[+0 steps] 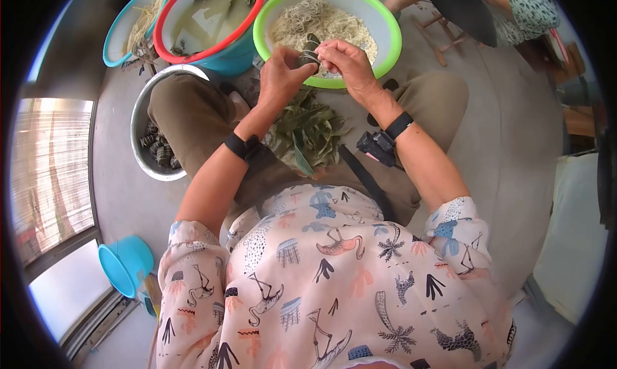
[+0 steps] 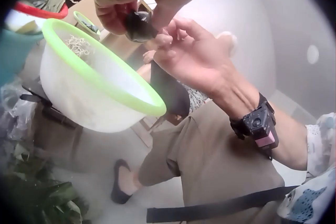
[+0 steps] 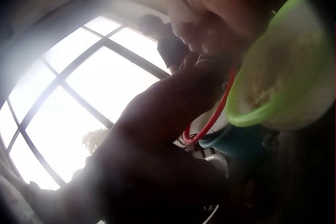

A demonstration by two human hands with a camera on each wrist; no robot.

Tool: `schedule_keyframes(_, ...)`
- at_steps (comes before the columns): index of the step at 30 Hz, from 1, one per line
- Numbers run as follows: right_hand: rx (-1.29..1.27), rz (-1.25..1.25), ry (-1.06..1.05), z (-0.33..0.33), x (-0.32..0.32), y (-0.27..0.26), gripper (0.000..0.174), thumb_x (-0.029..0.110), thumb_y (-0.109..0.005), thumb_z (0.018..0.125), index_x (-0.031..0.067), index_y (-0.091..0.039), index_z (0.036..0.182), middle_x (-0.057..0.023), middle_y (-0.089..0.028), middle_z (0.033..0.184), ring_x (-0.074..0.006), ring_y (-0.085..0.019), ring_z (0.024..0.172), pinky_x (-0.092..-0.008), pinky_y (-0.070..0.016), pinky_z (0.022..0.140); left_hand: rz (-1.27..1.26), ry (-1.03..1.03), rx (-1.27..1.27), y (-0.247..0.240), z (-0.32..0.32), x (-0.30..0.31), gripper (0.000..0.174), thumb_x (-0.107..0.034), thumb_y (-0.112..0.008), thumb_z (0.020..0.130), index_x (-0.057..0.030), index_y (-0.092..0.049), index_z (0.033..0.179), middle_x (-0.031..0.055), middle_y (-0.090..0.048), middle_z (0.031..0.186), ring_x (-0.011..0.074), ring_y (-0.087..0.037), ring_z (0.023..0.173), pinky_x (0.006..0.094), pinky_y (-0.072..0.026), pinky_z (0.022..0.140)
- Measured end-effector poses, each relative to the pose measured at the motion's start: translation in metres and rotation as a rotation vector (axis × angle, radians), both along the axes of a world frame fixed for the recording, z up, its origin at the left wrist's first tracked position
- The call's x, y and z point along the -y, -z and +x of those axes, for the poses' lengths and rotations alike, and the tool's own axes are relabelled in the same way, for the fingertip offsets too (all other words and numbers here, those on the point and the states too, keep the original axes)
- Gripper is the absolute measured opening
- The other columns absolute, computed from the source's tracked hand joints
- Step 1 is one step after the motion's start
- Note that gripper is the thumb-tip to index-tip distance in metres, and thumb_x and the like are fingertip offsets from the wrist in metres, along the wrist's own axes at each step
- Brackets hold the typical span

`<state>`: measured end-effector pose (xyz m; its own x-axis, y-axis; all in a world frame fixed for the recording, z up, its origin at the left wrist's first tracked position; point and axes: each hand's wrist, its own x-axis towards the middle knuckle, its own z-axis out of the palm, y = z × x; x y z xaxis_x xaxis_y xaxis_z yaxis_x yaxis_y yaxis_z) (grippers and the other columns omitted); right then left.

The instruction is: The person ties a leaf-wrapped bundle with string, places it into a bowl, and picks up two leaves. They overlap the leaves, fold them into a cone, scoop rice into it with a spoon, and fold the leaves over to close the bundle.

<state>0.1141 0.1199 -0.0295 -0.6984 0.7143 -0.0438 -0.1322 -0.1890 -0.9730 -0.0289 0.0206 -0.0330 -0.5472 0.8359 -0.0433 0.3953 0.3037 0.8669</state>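
A dark leaf-wrapped rice dumpling (image 1: 310,50) with pale strands round it is held between the thumb and fingers of my left hand (image 1: 283,76). Close against its other side, my right hand (image 1: 349,65) has thumb and fingertips pinched together at the pale string. In the left wrist view the dumpling (image 2: 139,26) shows dark and shiny under the left fingers. Both hands are over the near rim of a green-rimmed basin (image 1: 393,42), which holds rice (image 1: 355,40) and a tangle of pale string (image 1: 304,17). The right wrist view is dim around the hands.
Green leaves (image 1: 308,131) lie between my knees. A metal basin (image 1: 138,121) at left holds several wrapped dumplings (image 1: 160,147). Further off stand a red-rimmed tub (image 1: 160,31) of water and leaves and a blue-rimmed basin (image 1: 109,51). Another person sits at upper right by a wooden stool (image 1: 440,47).
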Motion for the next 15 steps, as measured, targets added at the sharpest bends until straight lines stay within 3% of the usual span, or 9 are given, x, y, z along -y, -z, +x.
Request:
schedule_keyframes(1,-0.005,-0.058,-0.002,0.001,0.000,0.003,0.010,0.012,-0.063,0.086,0.0026,-0.067,0.086,0.0003,-0.062,0.078,-0.0059,-0.051,0.067,-0.0204,-0.0413,0.063,0.009,-0.004,0.005,0.009,0.001,-0.002,0.050,-0.035,-0.082,0.067,0.0013,-0.063,0.096,0.0067,-0.064,0.079,0.0147,-0.060,0.074,0.0299,-0.0483,0.067)
schedule_keyframes(8,0.078,0.049,-0.095,0.002,-0.002,0.020,0.012,0.014,-0.063,0.086,0.0022,-0.067,0.085,-0.0002,-0.062,0.078,-0.0047,-0.049,0.065,-0.0204,-0.0410,0.062,-0.069,0.060,-0.005,0.033,0.008,0.001,0.050,-0.039,-0.081,0.068,0.0009,-0.063,0.092,0.0085,-0.065,0.077,0.0174,-0.062,0.071,0.0317,-0.0487,0.066)
schedule_keyframes(15,0.260,0.211,-0.205,-0.001,-0.017,0.024,0.016,0.017,-0.064,0.087,0.0027,-0.064,0.080,0.0005,-0.062,0.071,-0.0048,-0.051,0.059,-0.0211,-0.0411,0.055,-0.080,0.170,-0.092,0.027,0.005,0.002,0.051,-0.040,-0.080,0.069,0.0019,-0.063,0.094,0.0101,-0.066,0.078,0.0211,-0.064,0.073,0.0344,-0.0497,0.068)
